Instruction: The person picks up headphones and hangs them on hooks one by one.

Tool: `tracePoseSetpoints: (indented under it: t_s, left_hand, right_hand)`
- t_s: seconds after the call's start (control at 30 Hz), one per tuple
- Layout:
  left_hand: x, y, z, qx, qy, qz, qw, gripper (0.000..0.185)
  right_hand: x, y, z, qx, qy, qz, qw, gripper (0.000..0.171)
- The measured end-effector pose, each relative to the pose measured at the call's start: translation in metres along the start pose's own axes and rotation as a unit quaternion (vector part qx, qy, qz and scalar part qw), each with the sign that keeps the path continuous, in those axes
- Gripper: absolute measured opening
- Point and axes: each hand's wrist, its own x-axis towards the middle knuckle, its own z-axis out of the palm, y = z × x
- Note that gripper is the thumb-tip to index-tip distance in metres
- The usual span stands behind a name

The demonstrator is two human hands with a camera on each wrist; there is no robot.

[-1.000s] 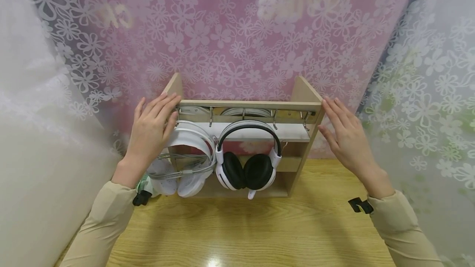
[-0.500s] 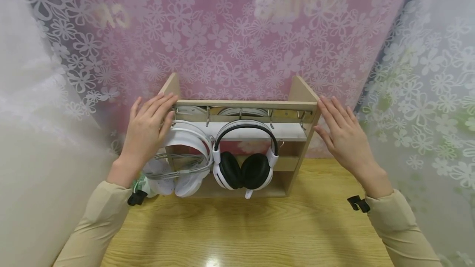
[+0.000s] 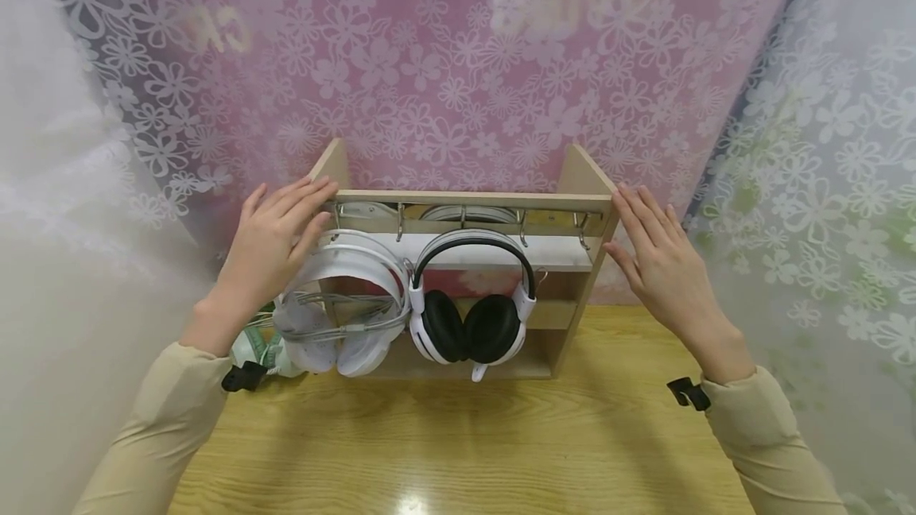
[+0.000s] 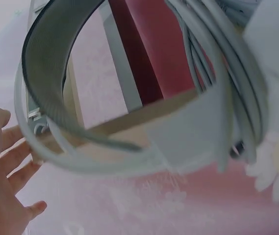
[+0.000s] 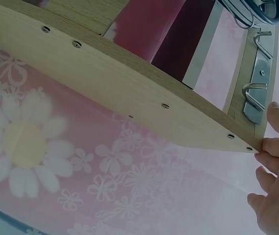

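At twelve o'clock on the table [image 3: 465, 435], my left hand [image 3: 275, 241] and right hand [image 3: 661, 261], fingers straight, flank the rack [image 3: 472, 201]. Two headsets already hang; hooks at three o'clock remain free.

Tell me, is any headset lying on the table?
No. Both headsets, the white one and the black-padded one, hang from hooks on the rack.

I see a matt wooden rack [image 3: 583, 173] with shiny metal hooks [image 5: 257, 93], glossy plastic headphones [image 3: 472, 300], and a varnished wood-grain counter [image 3: 465, 443].
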Motion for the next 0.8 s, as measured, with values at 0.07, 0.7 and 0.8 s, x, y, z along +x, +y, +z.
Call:
tracePoseSetpoints:
  t_s: [0.07,0.7,0.8]
  left_hand:
    - [-0.002,-0.003,-0.005,-0.004,0.000,-0.010,0.9999,0.043]
    - [-0.053,-0.071,-0.006,-0.033,0.053,-0.102,0.9928,0.042]
    - [-0.065,-0.084,0.002,-0.020,0.049,-0.106,0.9930,0.041]
  right_hand:
    - [0.000,0.000,0.000,0.000,-0.002,0.001,1.000,0.064]
    - [-0.001,0.001,0.006,0.009,0.022,-0.005,1.000,0.063]
    - [-0.001,0.001,0.006,0.009,0.022,-0.005,1.000,0.063]
